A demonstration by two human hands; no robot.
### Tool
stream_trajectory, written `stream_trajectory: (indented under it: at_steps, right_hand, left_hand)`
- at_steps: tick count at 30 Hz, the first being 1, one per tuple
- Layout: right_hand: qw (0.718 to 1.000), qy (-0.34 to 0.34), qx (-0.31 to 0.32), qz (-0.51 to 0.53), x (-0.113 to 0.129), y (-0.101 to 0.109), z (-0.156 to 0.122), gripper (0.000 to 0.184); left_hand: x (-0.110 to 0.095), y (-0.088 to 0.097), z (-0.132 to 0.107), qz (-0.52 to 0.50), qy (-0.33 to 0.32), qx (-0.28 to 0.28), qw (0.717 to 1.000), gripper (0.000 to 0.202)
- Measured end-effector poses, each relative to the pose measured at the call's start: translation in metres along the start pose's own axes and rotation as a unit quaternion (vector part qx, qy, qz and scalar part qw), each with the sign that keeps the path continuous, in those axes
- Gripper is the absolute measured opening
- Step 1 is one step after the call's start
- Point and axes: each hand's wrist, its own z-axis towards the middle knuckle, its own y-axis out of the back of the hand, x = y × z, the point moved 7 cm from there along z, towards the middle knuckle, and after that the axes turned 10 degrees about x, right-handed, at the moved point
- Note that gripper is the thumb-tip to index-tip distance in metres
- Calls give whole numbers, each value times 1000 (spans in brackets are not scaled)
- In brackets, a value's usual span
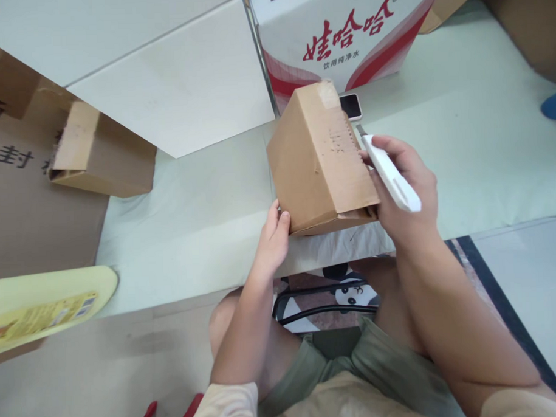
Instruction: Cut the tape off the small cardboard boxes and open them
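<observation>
A small brown cardboard box (319, 158) stands tilted on the pale table (205, 199), its taped top facing right. My left hand (272, 242) grips the box's lower left corner, fingers curled under it. My right hand (402, 186) is closed around a white utility knife (388, 171), its short blade pointing up beside the box's right edge. The back of my right hand's fingers rests against the box's right side.
A large white and red printed carton (340, 30) stands behind the box, with a phone (351, 106) lying at its foot. An open brown carton (93, 151) lies at the left over a flat cardboard sheet (27, 217). A yellow packet (44, 308) sits at the near left.
</observation>
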Motion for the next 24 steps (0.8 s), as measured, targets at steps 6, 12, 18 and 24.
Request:
stream_trajectory:
  at_steps: [6,12,18,24]
  right_hand:
    - [1000,3,10,12,1,-1,0,31]
    - [1000,12,-16,-5,6,1,-1,30]
    - [1000,10,-15,3,4,1,-2,31]
    - [1000,11,-9,2,1,0,-2,32]
  left_hand:
    - [2,0,0,-4,2,1,1000,56]
    - [2,0,0,4,8,-2,1000,57]
    - [0,0,-1,0,11,-5,1000,54]
    - [0,1,-1,1,6,-5,1000,53]
